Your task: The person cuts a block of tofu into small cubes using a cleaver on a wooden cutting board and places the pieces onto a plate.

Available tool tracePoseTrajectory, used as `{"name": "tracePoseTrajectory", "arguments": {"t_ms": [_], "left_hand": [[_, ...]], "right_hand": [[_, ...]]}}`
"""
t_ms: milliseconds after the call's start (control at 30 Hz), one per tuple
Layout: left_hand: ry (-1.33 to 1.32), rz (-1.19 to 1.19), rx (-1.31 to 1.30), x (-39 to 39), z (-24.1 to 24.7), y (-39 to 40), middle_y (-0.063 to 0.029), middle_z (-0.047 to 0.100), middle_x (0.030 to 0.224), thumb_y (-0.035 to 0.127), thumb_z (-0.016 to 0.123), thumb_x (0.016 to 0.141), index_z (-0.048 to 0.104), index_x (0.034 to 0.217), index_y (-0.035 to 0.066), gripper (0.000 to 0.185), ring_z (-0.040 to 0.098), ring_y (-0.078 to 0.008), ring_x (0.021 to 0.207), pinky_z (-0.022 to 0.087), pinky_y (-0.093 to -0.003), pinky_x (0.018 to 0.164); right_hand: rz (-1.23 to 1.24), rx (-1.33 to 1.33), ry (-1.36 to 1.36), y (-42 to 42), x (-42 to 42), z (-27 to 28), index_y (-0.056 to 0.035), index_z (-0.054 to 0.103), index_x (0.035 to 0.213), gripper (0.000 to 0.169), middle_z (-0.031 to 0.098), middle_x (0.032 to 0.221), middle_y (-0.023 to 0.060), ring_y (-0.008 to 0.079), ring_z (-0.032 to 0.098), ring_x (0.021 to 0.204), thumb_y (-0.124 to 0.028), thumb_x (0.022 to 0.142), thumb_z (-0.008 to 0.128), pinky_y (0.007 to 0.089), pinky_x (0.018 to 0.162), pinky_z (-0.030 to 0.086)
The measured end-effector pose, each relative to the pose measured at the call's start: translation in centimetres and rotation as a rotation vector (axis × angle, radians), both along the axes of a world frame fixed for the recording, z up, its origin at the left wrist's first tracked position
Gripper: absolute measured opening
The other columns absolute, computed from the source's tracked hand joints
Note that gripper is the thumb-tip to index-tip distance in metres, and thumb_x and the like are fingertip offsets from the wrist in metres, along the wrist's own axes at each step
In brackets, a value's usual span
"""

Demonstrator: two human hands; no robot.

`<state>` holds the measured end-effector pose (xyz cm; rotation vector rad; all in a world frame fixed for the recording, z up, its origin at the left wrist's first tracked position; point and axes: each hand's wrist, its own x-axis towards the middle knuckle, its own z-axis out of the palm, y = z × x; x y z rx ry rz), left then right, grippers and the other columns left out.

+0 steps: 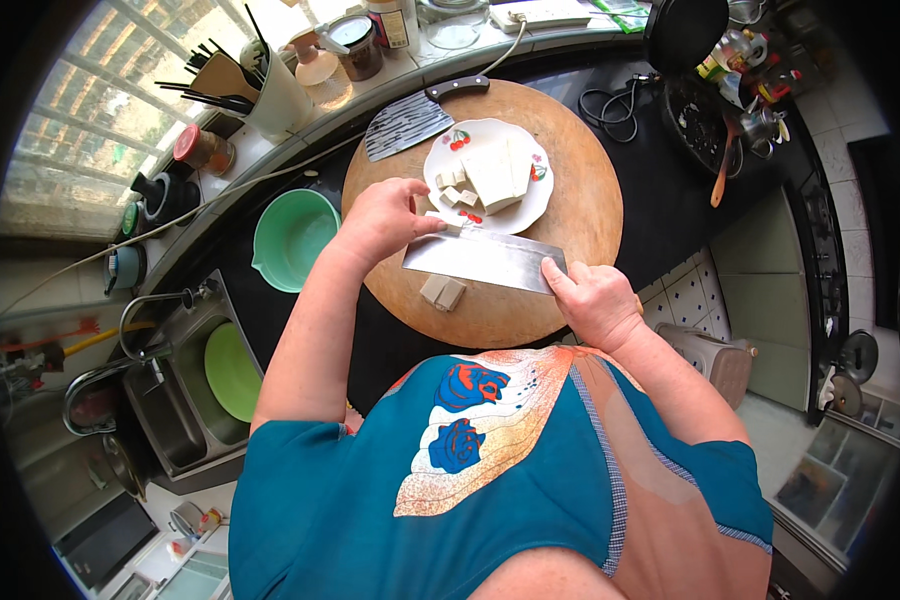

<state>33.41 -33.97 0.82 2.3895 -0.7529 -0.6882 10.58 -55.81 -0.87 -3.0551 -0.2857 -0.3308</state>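
My right hand [598, 304] grips a wide-bladed cleaver [487, 259], its blade held flat across the round wooden chopping board [585, 225]. At the near rim of a scalloped plate [536, 214] with a cherry pattern, my left hand [390, 217] has thumb and fingers at a small white piece [444, 220], which looks like tofu, by the blade's far edge. The plate bears a large white block [499, 172] and several small cubes [450, 180]. Cut pieces [442, 292] sit on the board on the near side of the blade.
A second cleaver [409, 124] lies at the board's far left edge. To the left stand a green plastic bowl [296, 240] and a steel sink [172, 412] holding a lime basin [232, 371]. A black cable [607, 112] and a wok [694, 127] are at the right.
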Motion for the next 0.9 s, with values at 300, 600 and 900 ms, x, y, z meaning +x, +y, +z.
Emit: {"name": "tracePoseTrajectory", "arguments": {"t_ms": [300,600,900], "left_hand": [[-0.001,-0.155,0.05,5.4,-3.0,-4.0,-0.0125,0.071,0.085,0.028,0.083,0.075,0.067,0.117,0.003,0.051,0.068,-0.0212,0.075,0.054,-0.0318,0.075],[0.326,0.13,-0.573,4.9,-7.2,-2.2,-0.0066,0.066,0.112,0.013,0.074,0.087,0.063,0.123,0.001,0.039,0.063,-0.0133,0.095,0.053,-0.0279,0.085],[0.157,0.409,-0.496,-4.9,-9.7,4.9,-0.0089,0.066,0.104,0.019,0.081,0.081,0.064,0.117,-0.003,0.046,0.062,-0.0143,0.087,0.054,-0.0282,0.077]], "right_hand": [[-0.05,0.028,-0.005,-0.1,1.4,-0.4,-0.0096,0.066,0.11,0.027,0.055,0.069,0.0058,0.0217,0.06,0.057,-0.011,0.083,0.066,0.0341,0.051,0.049],[-0.13,0.178,0.061,-0.6,-1.5,-0.9,-0.0141,0.063,0.098,0.015,0.056,0.067,0.0063,0.0242,0.063,0.055,-0.011,0.083,0.064,0.0349,0.048,0.05],[-0.138,0.491,0.178,-0.5,-3.6,-1.8,-0.0132,0.065,0.095,0.011,0.064,0.069,0.0086,0.0269,0.065,0.059,-0.014,0.084,0.065,0.0375,0.051,0.052]]}}
